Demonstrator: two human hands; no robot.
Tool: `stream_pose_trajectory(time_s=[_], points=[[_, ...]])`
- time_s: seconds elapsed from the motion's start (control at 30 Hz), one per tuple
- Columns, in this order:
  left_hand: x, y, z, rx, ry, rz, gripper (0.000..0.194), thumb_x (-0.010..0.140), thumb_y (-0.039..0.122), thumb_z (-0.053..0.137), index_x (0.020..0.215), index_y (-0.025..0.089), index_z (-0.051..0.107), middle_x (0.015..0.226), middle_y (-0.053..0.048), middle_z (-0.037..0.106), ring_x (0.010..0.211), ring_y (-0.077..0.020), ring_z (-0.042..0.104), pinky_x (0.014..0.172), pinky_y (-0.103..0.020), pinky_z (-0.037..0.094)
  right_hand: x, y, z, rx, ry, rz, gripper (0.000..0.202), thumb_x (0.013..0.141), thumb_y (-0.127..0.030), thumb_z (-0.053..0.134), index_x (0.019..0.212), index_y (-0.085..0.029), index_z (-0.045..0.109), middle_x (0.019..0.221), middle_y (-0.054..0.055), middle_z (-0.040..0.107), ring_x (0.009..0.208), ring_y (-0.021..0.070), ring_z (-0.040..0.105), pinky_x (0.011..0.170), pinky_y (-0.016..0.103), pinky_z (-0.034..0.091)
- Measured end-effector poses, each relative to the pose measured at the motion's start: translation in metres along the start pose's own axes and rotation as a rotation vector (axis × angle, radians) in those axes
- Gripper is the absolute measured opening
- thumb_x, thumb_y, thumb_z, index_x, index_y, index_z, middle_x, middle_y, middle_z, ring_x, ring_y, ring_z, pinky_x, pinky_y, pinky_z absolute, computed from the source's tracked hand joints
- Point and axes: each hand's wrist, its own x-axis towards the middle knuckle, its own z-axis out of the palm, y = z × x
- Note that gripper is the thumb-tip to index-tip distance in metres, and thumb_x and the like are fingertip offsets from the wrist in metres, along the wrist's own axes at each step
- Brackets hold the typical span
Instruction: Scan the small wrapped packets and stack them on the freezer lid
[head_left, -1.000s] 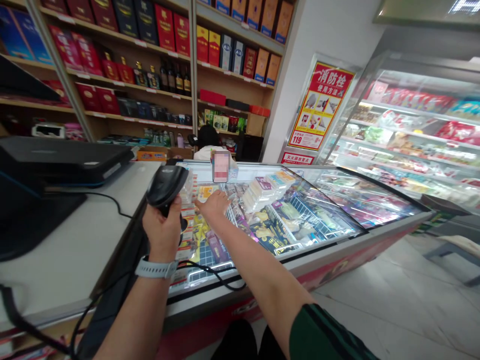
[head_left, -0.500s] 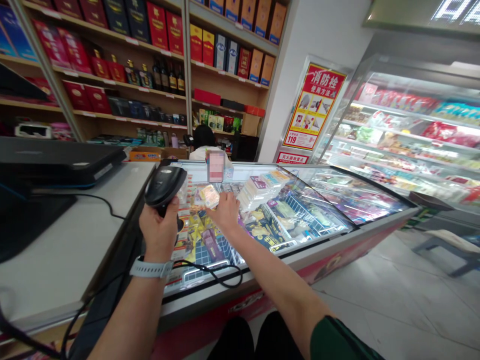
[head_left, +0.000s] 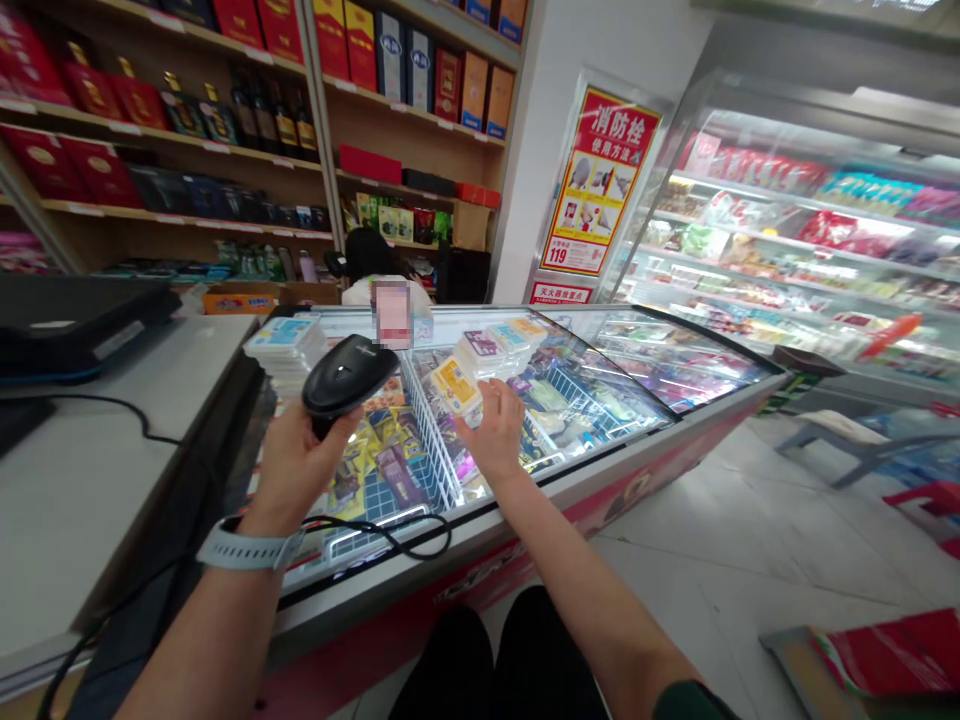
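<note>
My left hand (head_left: 300, 460) is wrapped around a black handheld barcode scanner (head_left: 349, 378), its head tilted to the right. In my right hand (head_left: 495, 432) is a small clear food pack with a yellow-orange label (head_left: 454, 386), gripped at its right edge and held above the freezer's glass top. The scanner's head is left of this pack, with a gap between them. Left of the scanner stands a stack of blue-labelled packs (head_left: 283, 340). Just beyond my right hand are more stacked packs (head_left: 484, 350) with purple, blue and orange labels.
Beneath my hands is a glass-topped chest freezer (head_left: 622, 440) holding baskets of frozen goods. The scanner's black cable (head_left: 420, 552) loops over its front edge. A white counter (head_left: 135, 480) is at left. A person (head_left: 360, 262) is behind the freezer; a grey stool (head_left: 840, 440) stands right.
My view has swung to the right. The labelled pack has moved right, away from the scanner, and its label now shows more clearly. The scanner's head has tipped further right.
</note>
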Motion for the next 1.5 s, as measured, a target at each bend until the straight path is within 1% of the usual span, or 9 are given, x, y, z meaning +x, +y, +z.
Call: stream_pose_trajectory(time_s=[0.1, 0.17, 0.23, 0.33, 0.57, 0.9, 1.2, 1.3, 1.5], points=[[-0.0027, 0.0012, 0.0017, 0.025, -0.196, 0.139, 0.036, 0.084, 0.044, 0.062, 0.107, 0.016, 0.065, 0.102, -0.008, 0.07, 0.095, -0.025, 0.064, 0.086, -0.037, 0.051, 0.0005, 0.0003, 0.0008, -0.002, -0.025, 0.036, 0.054, 0.088, -0.039, 0.069, 0.135, -0.016, 0.056, 0.136, 0.018, 0.055, 0.13, 0.0325, 0.049, 0.11, 0.049, 0.037], [-0.0039, 0.0034, 0.0023, 0.091, -0.285, 0.217, 0.032, 0.085, 0.043, 0.06, 0.102, 0.016, 0.064, 0.099, -0.009, 0.068, 0.093, -0.0254, 0.062, 0.084, -0.038, 0.05, -0.0001, 0.0006, 0.0016, 0.008, -0.028, 0.041, 0.056, 0.088, -0.041, 0.07, 0.136, -0.016, 0.056, 0.137, 0.018, 0.054, 0.131, 0.0321, 0.048, 0.111, 0.048, 0.036], [-0.0046, 0.0062, 0.0029, 0.11, -0.349, 0.256, 0.031, 0.086, 0.043, 0.059, 0.102, 0.017, 0.063, 0.1, -0.009, 0.066, 0.092, -0.0256, 0.06, 0.083, -0.039, 0.049, -0.0011, 0.0014, 0.0019, 0.017, -0.025, 0.039, 0.057, 0.088, -0.042, 0.07, 0.138, -0.016, 0.055, 0.139, 0.018, 0.053, 0.131, 0.0314, 0.048, 0.112, 0.048, 0.035], [-0.005, 0.0091, 0.0039, 0.099, -0.393, 0.258, 0.032, 0.086, 0.041, 0.059, 0.106, 0.017, 0.062, 0.1, -0.009, 0.065, 0.093, -0.0252, 0.06, 0.084, -0.038, 0.048, -0.002, 0.0022, 0.0014, 0.016, -0.03, 0.044, 0.056, 0.09, -0.041, 0.069, 0.139, -0.018, 0.055, 0.14, 0.017, 0.053, 0.131, 0.0305, 0.048, 0.113, 0.048, 0.034], [-0.0055, 0.0088, 0.0041, 0.084, -0.407, 0.196, 0.036, 0.084, 0.045, 0.059, 0.107, 0.019, 0.061, 0.102, -0.008, 0.065, 0.091, -0.0245, 0.06, 0.083, -0.037, 0.049, -0.0002, 0.0019, -0.001, 0.013, -0.041, 0.042, 0.056, 0.091, -0.041, 0.067, 0.14, -0.019, 0.054, 0.14, 0.017, 0.051, 0.134, 0.0313, 0.045, 0.114, 0.049, 0.034], [-0.0058, 0.0064, 0.0039, 0.074, -0.413, 0.207, 0.033, 0.086, 0.046, 0.058, 0.104, 0.018, 0.061, 0.095, -0.006, 0.063, 0.085, -0.0224, 0.058, 0.077, -0.034, 0.049, -0.0012, 0.0027, -0.0004, -0.024, -0.02, 0.032, 0.054, 0.092, -0.043, 0.067, 0.139, -0.021, 0.055, 0.139, 0.016, 0.053, 0.133, 0.0298, 0.047, 0.113, 0.047, 0.034], [-0.0063, 0.0044, 0.0037, 0.069, -0.419, 0.181, 0.035, 0.086, 0.045, 0.058, 0.106, 0.016, 0.061, 0.096, -0.007, 0.064, 0.086, -0.023, 0.059, 0.079, -0.035, 0.048, -0.0012, 0.0018, -0.0018, 0.001, -0.027, 0.04, 0.054, 0.092, -0.041, 0.066, 0.141, -0.021, 0.054, 0.139, 0.015, 0.053, 0.134, 0.0301, 0.047, 0.114, 0.047, 0.033], [-0.0059, 0.0044, 0.0036, 0.084, -0.417, 0.19, 0.037, 0.086, 0.046, 0.057, 0.106, 0.015, 0.061, 0.096, -0.007, 0.064, 0.086, -0.0234, 0.059, 0.079, -0.036, 0.048, -0.0014, 0.002, -0.0011, -0.003, -0.003, 0.027, 0.054, 0.092, -0.041, 0.067, 0.14, -0.02, 0.055, 0.138, 0.016, 0.054, 0.131, 0.0293, 0.048, 0.114, 0.047, 0.034], [-0.0034, 0.0065, 0.003, 0.124, -0.456, 0.174, 0.036, 0.088, 0.047, 0.052, 0.104, 0.016, 0.061, 0.099, -0.009, 0.066, 0.091, -0.0256, 0.061, 0.082, -0.039, 0.05, -0.0021, 0.0042, 0.0026, 0.028, 0.063, 0.008, 0.052, 0.09, -0.037, 0.071, 0.137, -0.02, 0.056, 0.136, 0.015, 0.056, 0.128, 0.0293, 0.051, 0.11, 0.047, 0.037]])
